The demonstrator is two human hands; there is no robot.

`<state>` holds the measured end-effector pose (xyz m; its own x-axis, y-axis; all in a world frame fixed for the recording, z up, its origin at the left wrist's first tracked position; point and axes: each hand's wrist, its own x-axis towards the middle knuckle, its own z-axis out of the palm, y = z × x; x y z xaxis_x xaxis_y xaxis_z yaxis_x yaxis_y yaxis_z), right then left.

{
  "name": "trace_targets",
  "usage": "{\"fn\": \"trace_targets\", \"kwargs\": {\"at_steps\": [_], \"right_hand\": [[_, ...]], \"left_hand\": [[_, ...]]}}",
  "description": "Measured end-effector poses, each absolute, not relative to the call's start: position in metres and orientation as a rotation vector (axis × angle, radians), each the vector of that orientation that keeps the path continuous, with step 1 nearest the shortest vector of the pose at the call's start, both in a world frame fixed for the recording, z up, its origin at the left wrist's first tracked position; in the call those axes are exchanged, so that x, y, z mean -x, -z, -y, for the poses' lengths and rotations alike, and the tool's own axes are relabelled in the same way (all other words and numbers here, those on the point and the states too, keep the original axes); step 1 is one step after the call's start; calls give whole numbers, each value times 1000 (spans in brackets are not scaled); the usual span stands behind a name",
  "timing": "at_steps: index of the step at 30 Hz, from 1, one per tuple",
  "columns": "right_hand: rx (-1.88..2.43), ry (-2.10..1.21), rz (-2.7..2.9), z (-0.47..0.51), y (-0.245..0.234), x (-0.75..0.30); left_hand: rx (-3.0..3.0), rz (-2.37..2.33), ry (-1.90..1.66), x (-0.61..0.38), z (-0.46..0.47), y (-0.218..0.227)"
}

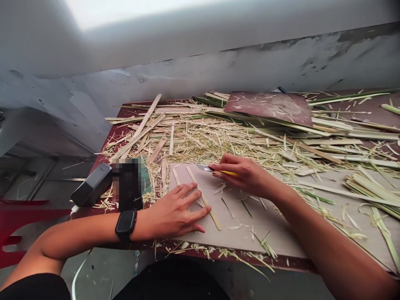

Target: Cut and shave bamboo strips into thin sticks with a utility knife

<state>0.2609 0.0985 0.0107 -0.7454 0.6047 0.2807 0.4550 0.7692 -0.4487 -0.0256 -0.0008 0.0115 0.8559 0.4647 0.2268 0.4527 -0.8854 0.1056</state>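
Observation:
My right hand [233,170] is closed round a yellow utility knife [228,173], its blade pointing left over the board. Spread flat, my left hand [179,208] presses on a thin bamboo strip [203,198] that lies slantwise on the pale board [265,233]. A second narrow bamboo strip [176,176] lies left of it, partly hidden under the left hand. The knife's tip is near the upper end of the first strip; whether they touch I cannot tell. Small shavings [245,208] are scattered on the board below the right hand.
Bamboo shavings [212,141] heap behind the board. Longer strips [137,125] lie back left, and a bundle of strips [375,189] at right. A reddish-brown sheet [268,107] rests on the pile. A power bank [92,183] with a cable and a blurred phone-like object [129,187] are at left.

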Motion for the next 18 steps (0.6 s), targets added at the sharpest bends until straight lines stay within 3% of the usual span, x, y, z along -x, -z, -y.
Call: {"fn": "trace_targets", "kwargs": {"at_steps": [9,18], "right_hand": [[824,-497,2586,-97,-13,-261],[775,-144,2776,-91,-12,-262]], "left_hand": [[-2985,-651,-463,24,4,-4],[-3010,-647,-549,23,5,-2]]}}
